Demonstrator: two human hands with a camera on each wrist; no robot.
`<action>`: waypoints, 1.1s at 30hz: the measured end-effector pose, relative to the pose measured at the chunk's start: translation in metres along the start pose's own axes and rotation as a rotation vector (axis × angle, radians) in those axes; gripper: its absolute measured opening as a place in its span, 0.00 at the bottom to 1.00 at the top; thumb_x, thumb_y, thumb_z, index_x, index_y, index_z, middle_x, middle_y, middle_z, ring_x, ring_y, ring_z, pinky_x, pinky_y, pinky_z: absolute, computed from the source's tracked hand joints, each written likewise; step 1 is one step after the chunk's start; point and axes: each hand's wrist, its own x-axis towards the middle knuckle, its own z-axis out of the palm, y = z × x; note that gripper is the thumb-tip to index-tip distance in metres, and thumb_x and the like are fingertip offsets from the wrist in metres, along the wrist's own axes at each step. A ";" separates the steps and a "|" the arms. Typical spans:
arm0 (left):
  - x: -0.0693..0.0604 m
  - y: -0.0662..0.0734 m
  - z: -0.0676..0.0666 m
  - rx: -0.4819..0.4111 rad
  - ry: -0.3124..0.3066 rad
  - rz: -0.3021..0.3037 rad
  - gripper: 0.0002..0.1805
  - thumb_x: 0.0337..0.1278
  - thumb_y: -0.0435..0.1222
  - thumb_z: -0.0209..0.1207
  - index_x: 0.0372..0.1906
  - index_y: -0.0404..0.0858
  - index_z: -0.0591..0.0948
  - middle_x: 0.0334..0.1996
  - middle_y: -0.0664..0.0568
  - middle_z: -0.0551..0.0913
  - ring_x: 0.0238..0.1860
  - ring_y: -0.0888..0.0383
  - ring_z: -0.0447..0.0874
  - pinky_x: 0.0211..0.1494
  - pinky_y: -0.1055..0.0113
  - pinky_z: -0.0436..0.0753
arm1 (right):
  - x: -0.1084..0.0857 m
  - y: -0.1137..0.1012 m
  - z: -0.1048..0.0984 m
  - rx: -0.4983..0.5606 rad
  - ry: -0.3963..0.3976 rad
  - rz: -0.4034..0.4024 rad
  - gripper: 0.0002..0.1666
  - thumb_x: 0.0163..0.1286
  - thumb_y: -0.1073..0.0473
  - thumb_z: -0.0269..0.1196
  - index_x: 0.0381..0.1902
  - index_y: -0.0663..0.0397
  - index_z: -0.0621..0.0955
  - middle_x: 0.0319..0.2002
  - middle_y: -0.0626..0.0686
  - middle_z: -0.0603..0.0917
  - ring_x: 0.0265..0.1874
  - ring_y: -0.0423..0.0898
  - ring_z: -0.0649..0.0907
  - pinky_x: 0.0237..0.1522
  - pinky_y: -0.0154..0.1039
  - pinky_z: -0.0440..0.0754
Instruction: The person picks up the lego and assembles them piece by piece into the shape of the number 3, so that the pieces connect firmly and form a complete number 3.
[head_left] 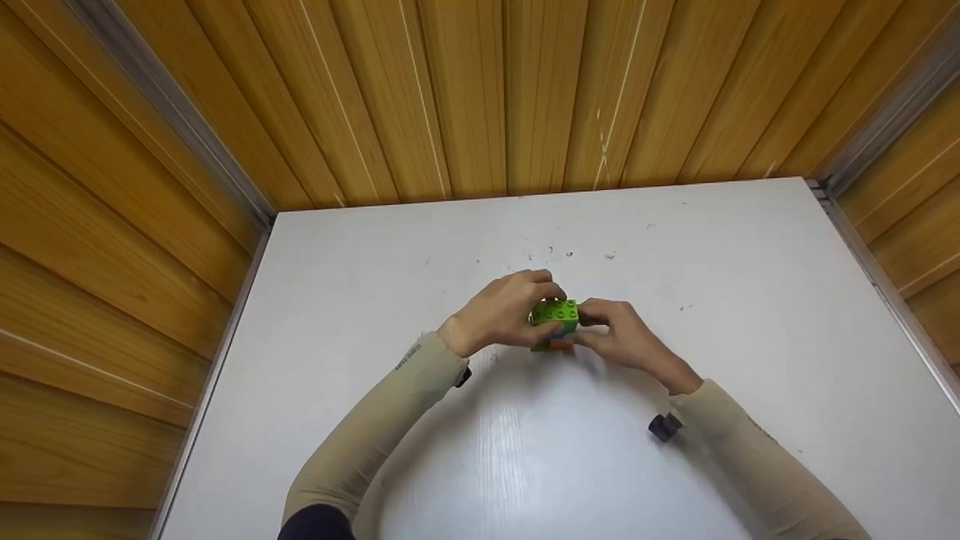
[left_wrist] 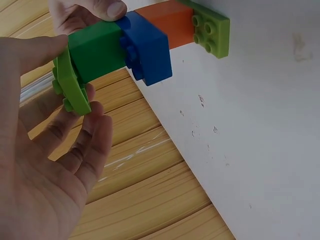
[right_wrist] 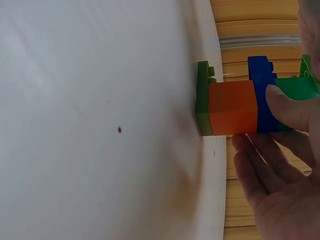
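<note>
A stack of toy building bricks stands on the white table. From the bottom it has a flat olive-green brick (right_wrist: 202,100), an orange brick (right_wrist: 232,107), a blue brick (left_wrist: 152,52) and a dark green brick (left_wrist: 97,50). At the top, my left hand (head_left: 510,311) pinches a flat light green brick (left_wrist: 70,85) between thumb and fingers. This brick sits tilted against the dark green one, with a gap at one side. My right hand (head_left: 622,334) holds the stack from the right, its thumb at the blue and dark green bricks.
The white table (head_left: 360,277) bears small dark marks behind the hands. Wood-patterned panels (head_left: 465,97) rise at its back and sides, with metal rails (head_left: 172,105) at the corners. A small black device (head_left: 664,427) shows beside the right wrist.
</note>
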 end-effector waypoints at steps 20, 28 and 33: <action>-0.032 -0.018 0.026 -0.228 0.060 -0.123 0.29 0.68 0.46 0.70 0.68 0.36 0.80 0.58 0.48 0.88 0.50 0.53 0.88 0.53 0.62 0.88 | -0.006 -0.001 0.004 0.054 0.016 0.093 0.28 0.70 0.60 0.75 0.66 0.58 0.83 0.63 0.60 0.86 0.61 0.60 0.86 0.65 0.56 0.83; -0.040 -0.022 0.034 -0.322 0.080 -0.206 0.29 0.66 0.44 0.71 0.67 0.38 0.80 0.60 0.48 0.87 0.51 0.55 0.87 0.56 0.61 0.88 | -0.009 0.000 0.004 0.058 0.030 0.094 0.25 0.71 0.65 0.72 0.65 0.60 0.83 0.61 0.59 0.87 0.60 0.60 0.87 0.65 0.54 0.84; -0.046 -0.026 0.043 -0.383 0.103 -0.224 0.25 0.65 0.42 0.71 0.64 0.39 0.82 0.58 0.48 0.88 0.52 0.53 0.88 0.57 0.60 0.88 | -0.009 0.001 0.005 0.070 0.033 0.097 0.24 0.71 0.65 0.72 0.64 0.58 0.84 0.61 0.58 0.88 0.61 0.58 0.87 0.65 0.54 0.84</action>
